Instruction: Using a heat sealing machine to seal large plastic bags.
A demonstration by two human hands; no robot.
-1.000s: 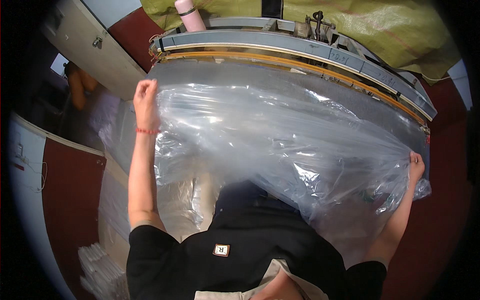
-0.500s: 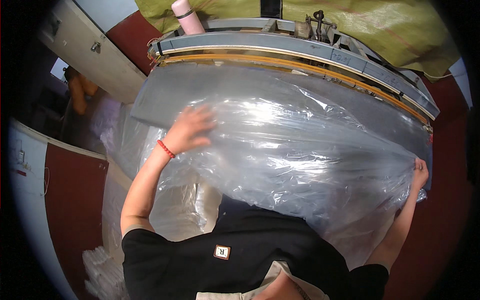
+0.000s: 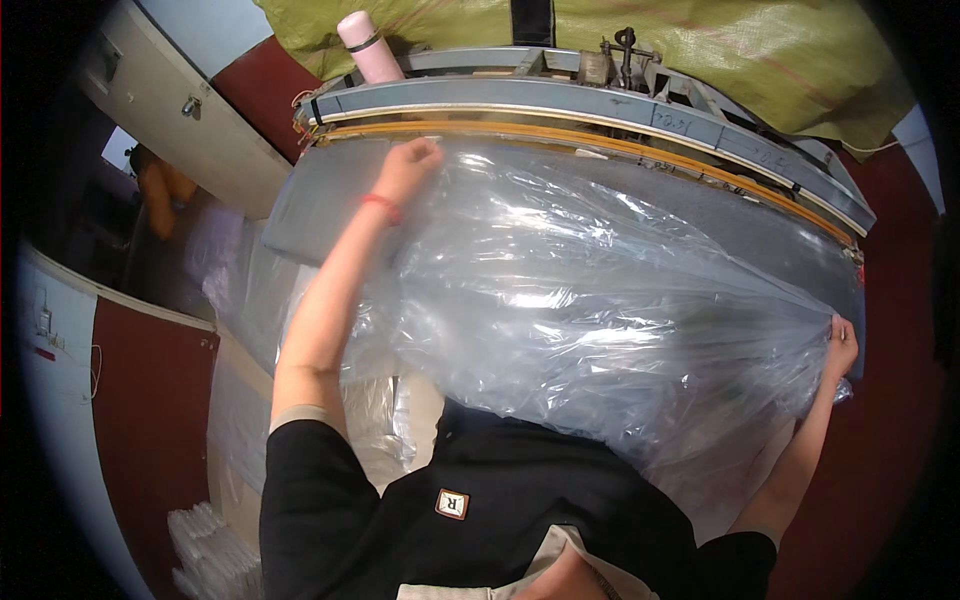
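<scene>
Plastic: a large clear bag, crinkled and glossy, spread wide over a grey work surface and billowing up toward the chest. Left hand stretched far forward, fingers curled shut on the bag's far left corner, close to the long sealing bar with its orange-yellow strip and grey metal rail. Red band around the left wrist. Right hand well apart from the left, out at the right end of the bag, closed around a gathered bunch of film where the folds run together. Sheet pulled taut between the two grips, creases fanning from the right one. Pink bottle upright behind the rail on the left, in front of yellow-green sacking. Stack of folded clear bags low at the left edge beside a dark red panel. Black shirt with a small square patch at the bottom of the view.
</scene>
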